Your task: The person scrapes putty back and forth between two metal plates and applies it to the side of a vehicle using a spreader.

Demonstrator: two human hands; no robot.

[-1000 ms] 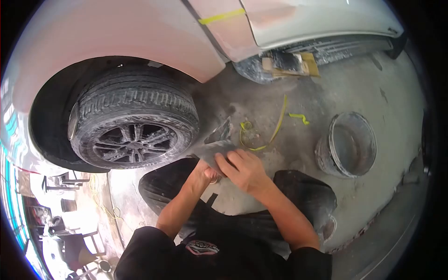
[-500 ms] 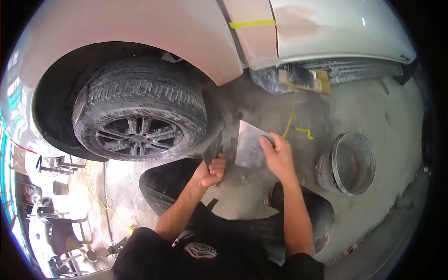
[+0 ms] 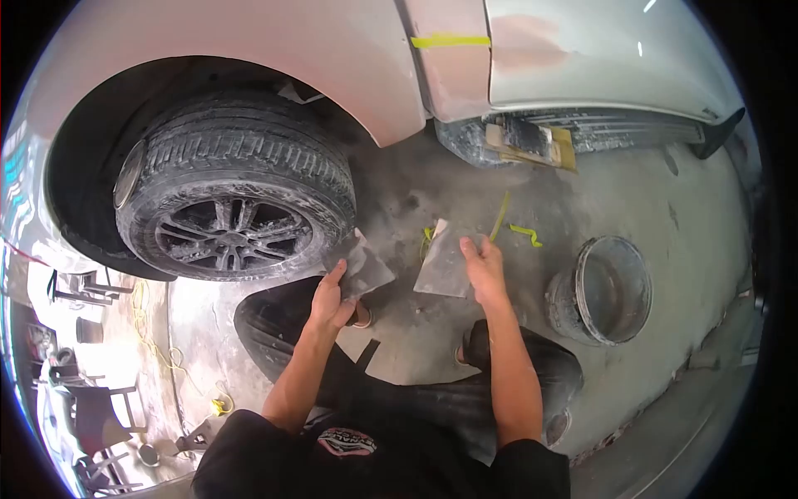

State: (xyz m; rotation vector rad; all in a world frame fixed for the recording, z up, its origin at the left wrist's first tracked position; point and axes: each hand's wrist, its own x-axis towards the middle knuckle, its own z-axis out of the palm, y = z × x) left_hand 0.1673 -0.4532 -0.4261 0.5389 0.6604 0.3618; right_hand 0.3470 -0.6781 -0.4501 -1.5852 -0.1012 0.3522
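Observation:
My left hand (image 3: 331, 301) grips a thin, flat grey sheet (image 3: 367, 273) by its edge, thumb on top; a pale patch shows near its upper corner. A second flat grey sheet (image 3: 442, 270) is pinched in my right hand (image 3: 485, 273), and its upper corner is also whitish. Whether these are sandpaper or stiff spreaders I cannot make out. The two sheets are apart, held above the floor between my knees. Left of them is the dusty car wheel (image 3: 233, 237), below a pinkish-white fender (image 3: 274, 41).
A dusty bucket (image 3: 582, 308) stands right of my knee. Yellow tape strips (image 3: 525, 234) lie on the floor. Yellow tape (image 3: 451, 41) crosses the panel gap. A cardboard piece (image 3: 561, 150) rests by the dusty sill (image 3: 615, 131). A yellow cord (image 3: 158, 345) runs along the floor at left.
The left sheet, earlier almost edge-on, has turned to show its flat face. My left hand has moved left and opened from a curl to a thumb grip; the right sheet has tilted.

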